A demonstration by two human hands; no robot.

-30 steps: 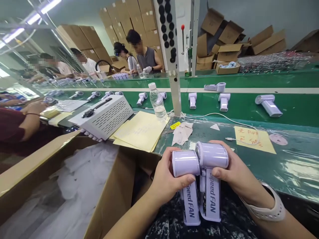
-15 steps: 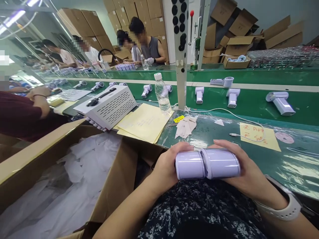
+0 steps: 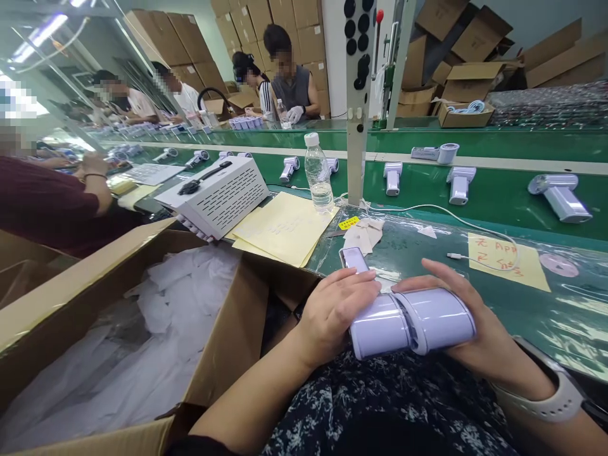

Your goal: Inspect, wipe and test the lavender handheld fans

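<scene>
Two lavender handheld devices shaped like small hair dryers are held end to end above my lap, a narrow dark gap showing between their rounded heads. My left hand [image 3: 335, 313] is closed over the left device [image 3: 380, 328], whose handle sticks out beyond my fingers toward the table. Around the outer end of the right device [image 3: 441, 320] my right hand [image 3: 479, 323] is curled, with its index finger raised off the surface. The right device's handle is hidden. A watch with a pale strap [image 3: 553, 396] is on my right wrist.
Similar devices [image 3: 460, 185] lie along the green conveyor [image 3: 422, 190]. On the table are a water bottle [image 3: 318, 174], yellow paper [image 3: 285, 225], a grey metal box [image 3: 218, 196] and a white cable [image 3: 456, 256]. A carton [image 3: 232, 323] of white wrapping stands left. Several people work beyond.
The left device has turned, bringing its handle into view, and my left hand now lies over it. Both devices have tilted and shifted slightly right and down in the view.
</scene>
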